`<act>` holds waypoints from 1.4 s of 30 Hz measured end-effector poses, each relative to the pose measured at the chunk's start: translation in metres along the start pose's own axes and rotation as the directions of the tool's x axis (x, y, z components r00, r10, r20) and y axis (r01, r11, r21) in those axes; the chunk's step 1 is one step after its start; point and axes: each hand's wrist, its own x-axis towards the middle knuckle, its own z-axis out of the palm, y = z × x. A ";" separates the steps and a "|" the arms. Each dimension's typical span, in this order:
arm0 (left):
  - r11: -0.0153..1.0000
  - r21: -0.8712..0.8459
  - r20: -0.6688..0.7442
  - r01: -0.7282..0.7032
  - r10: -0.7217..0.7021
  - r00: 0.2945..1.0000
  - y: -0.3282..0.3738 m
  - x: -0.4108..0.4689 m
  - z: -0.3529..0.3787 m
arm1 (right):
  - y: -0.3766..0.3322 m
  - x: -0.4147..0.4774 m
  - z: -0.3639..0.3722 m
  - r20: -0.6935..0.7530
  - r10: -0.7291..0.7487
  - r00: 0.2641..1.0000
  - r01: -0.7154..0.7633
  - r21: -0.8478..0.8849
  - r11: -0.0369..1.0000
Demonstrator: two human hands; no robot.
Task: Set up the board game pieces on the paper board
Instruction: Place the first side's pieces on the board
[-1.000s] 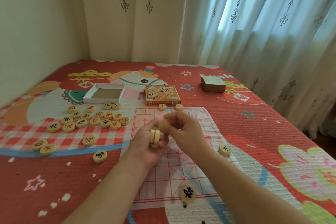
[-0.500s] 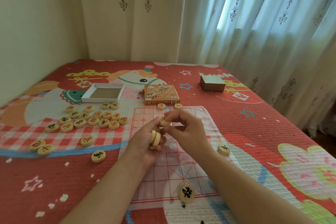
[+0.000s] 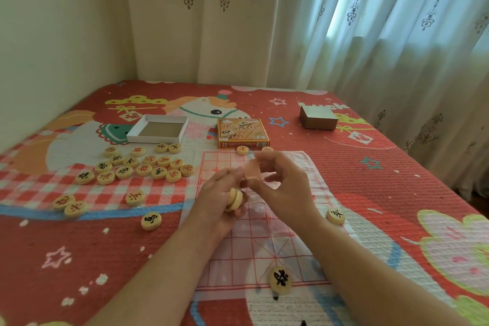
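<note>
Xiangqi pieces (image 3: 235, 197), a small stack on edge, are sitting in my left hand (image 3: 218, 201), its fingers curling round them above the paper board (image 3: 238, 259). My right hand (image 3: 284, 188), just beside it, is pinching a blurred single piece (image 3: 252, 173). Both forearms (image 3: 357, 272) are reaching forward, meeting over the board.

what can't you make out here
All head view:
1. Piece in right hand grip: motion-blurred, character unreadable.
2. Stacked pieces in left hand: edge-on, fingers hide faces and count.
3. Paper board middle: covered by both hands.
4. Orange box print: too small.
</note>
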 end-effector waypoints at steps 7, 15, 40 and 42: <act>0.992 -0.084 0.042 0.098 -0.095 0.995 0.002 0.004 -0.003 | 0.000 0.009 -0.013 -0.030 -0.112 0.993 0.101 -0.249 0.963; 0.966 -0.206 0.031 0.157 -0.154 0.988 0.000 0.010 -0.009 | 0.026 0.045 -0.069 -0.168 0.492 0.854 -0.504 -0.032 0.863; 0.954 -0.214 0.092 0.212 -0.196 0.976 0.000 0.010 -0.011 | 0.029 0.056 -0.055 -0.163 0.522 0.837 -0.546 -0.212 0.810; 0.959 -0.198 0.108 0.205 -0.186 0.977 0.000 0.010 -0.010 | 0.004 0.046 -0.040 0.004 0.464 0.886 -0.458 -0.150 0.876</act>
